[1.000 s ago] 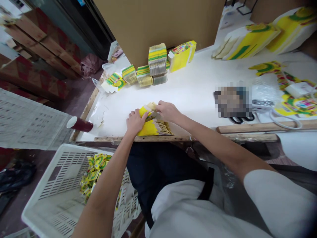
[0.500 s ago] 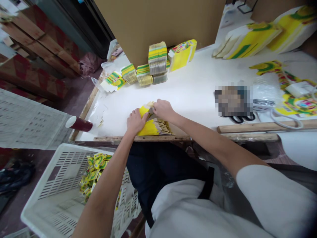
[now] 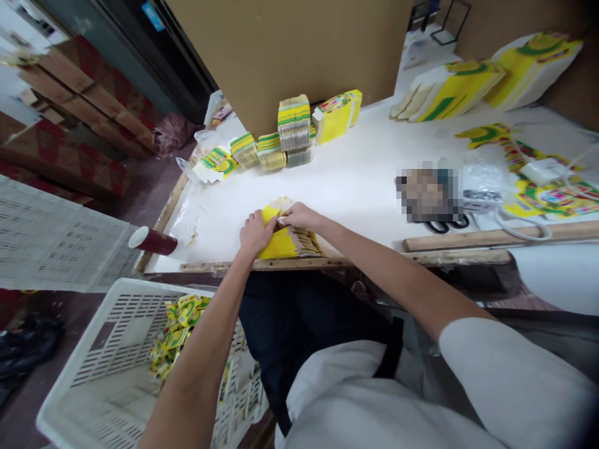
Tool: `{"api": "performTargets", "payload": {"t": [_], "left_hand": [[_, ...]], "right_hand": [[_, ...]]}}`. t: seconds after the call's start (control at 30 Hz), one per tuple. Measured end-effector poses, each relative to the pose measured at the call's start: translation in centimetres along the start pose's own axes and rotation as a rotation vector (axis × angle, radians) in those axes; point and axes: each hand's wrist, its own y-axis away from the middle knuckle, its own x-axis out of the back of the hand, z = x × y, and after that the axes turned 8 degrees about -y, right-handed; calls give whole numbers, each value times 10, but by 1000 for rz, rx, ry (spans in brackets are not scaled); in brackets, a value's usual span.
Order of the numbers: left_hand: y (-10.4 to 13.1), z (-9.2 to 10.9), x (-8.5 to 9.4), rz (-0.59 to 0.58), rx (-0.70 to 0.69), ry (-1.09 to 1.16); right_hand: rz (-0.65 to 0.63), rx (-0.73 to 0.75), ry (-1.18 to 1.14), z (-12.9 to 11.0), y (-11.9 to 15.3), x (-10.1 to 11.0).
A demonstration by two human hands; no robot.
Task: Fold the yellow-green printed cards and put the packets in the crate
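At the table's front edge my left hand (image 3: 256, 233) is closed on a yellow cardboard piece (image 3: 269, 212), its thumb toward the right hand. My right hand (image 3: 302, 216) pinches the same piece at its right side, with fingertips close to the left thumb. The fingers partly hide the piece, so its exact fold cannot be made out. Directly below both hands, a fanned pile of flat yellow cardboard pieces (image 3: 283, 244) lies along the edge, with grey-brown ends facing right.
Stacks of yellow-green cards (image 3: 294, 121) stand against a large cardboard sheet (image 3: 299, 50). A dark red cup (image 3: 159, 241) lies tilted at the left edge. Below left is a white crate (image 3: 112, 374) holding yellow packets (image 3: 180, 324). Black-handled scissors (image 3: 447, 224) and cables lie right.
My right hand has drawn slightly down and left, closer to my left thumb. My left hand stays on the yellow cardboard piece. The camera view has shifted a little.
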Motion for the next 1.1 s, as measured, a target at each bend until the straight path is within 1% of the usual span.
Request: {"api": "performTargets", "payload": {"t": [0.13, 0.2, 0.27, 0.4, 0.43, 0.47, 0.5, 0.57, 0.6, 0.63, 0.73, 0.83, 0.93, 1.1], "left_hand": [[0, 0, -1, -3, 21, 13], [-2, -1, -1, -18, 33, 17], [-5, -2, -1, -37, 33, 21], [-6, -1, -1, -42, 34, 15], [-5, 0, -1, -34, 38, 9], [-4, 1, -1, -26, 41, 3], [-3, 2, -1, -18, 41, -2], [-2, 3, -1, -9, 36, -12], [-1, 3, 0, -7, 32, -15], [-1, 3, 0, -4, 29, -18], [-1, 3, 0, 4, 24, -24], [0, 2, 0, 7, 16, -26], [0, 3, 0, 10, 11, -28], [0, 3, -1, 18, 14, -32]], "right_hand": [[-7, 42, 120, 7, 3, 15], [-42, 73, 158, 7, 7, 25], [-150, 97, 179, 6, 13, 38], [-484, 131, 165, 9, 19, 63], [-507, 155, 157, 9, 19, 66], [-466, 184, 154, 10, 17, 68], [-372, 215, 164, 11, 15, 67], [-128, 270, 253, 14, 10, 61], [-33, 284, 313, 15, 8, 57], [17, 297, 370, 17, 6, 52], [35, 323, 452, 23, 6, 42], [60, 343, 472, 26, 11, 38], [69, 352, 502, 24, 12, 36], [112, 287, 541, 16, 5, 24]]}}
